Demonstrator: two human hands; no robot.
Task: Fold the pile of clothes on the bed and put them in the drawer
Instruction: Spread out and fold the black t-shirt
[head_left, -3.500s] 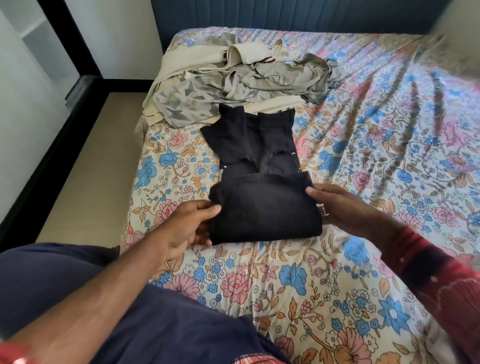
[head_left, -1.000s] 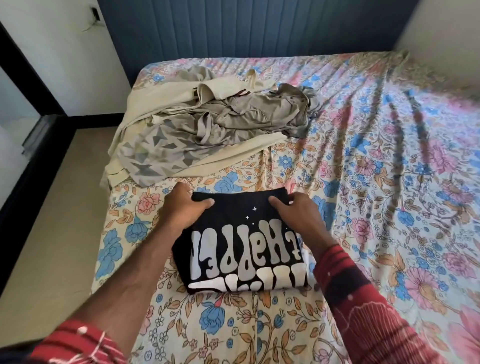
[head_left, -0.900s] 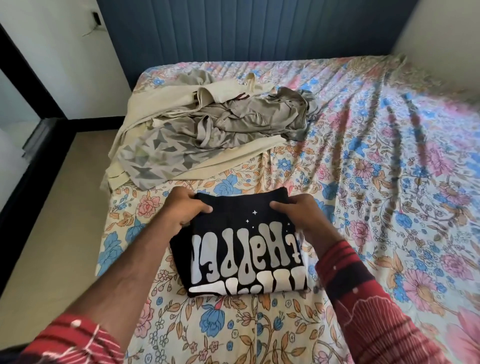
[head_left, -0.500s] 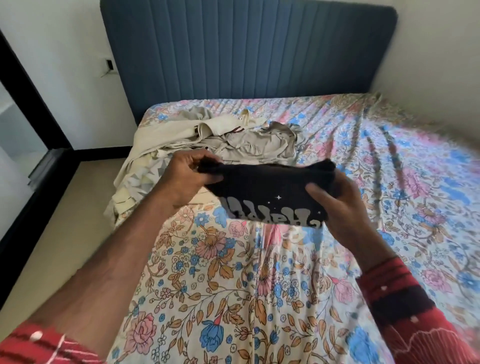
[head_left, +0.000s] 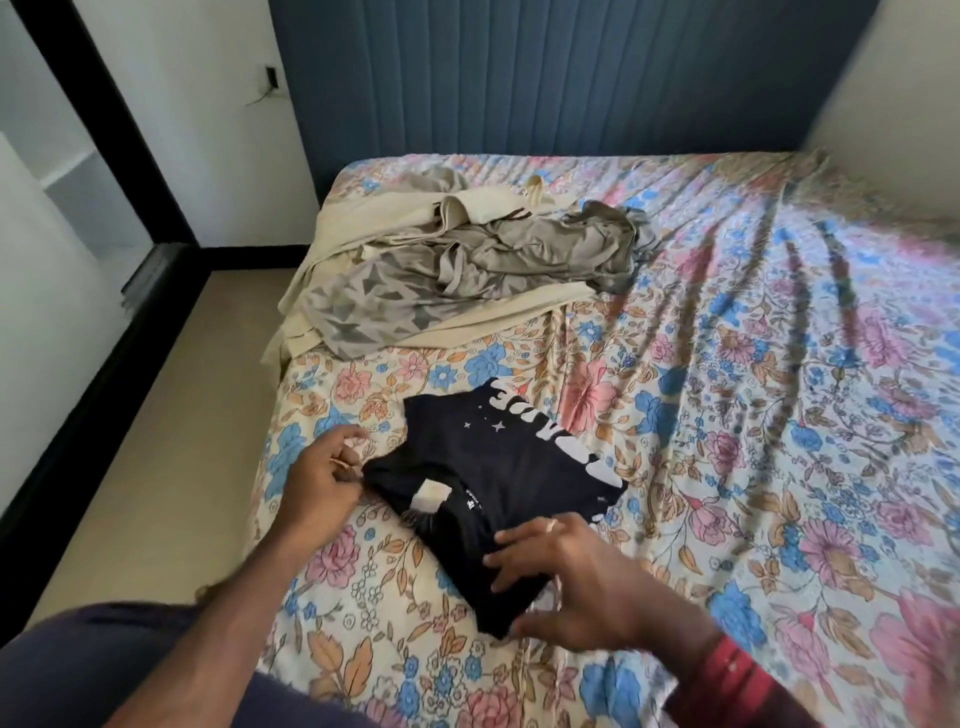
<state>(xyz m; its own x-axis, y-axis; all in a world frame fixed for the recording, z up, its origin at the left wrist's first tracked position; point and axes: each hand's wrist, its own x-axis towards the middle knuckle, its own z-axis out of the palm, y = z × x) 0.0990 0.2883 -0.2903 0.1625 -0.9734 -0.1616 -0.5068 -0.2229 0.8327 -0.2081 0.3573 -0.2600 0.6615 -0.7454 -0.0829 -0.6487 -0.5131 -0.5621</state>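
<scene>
Resting my right hand (head_left: 563, 582) with spread fingers on the folded tee (head_left: 498, 493) near the bed (head_left: 779, 415) edge, left hand (head_left: 324, 480) pinching its corner; pile (head_left: 457, 265) unfolded, no drawer visible.

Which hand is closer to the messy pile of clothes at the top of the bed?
The left hand. It touches the folded black T-shirt's left edge, with open bedsheet between it and the pile of clothes. The right hand rests on the shirt's near corner, farther from the pile.
</scene>
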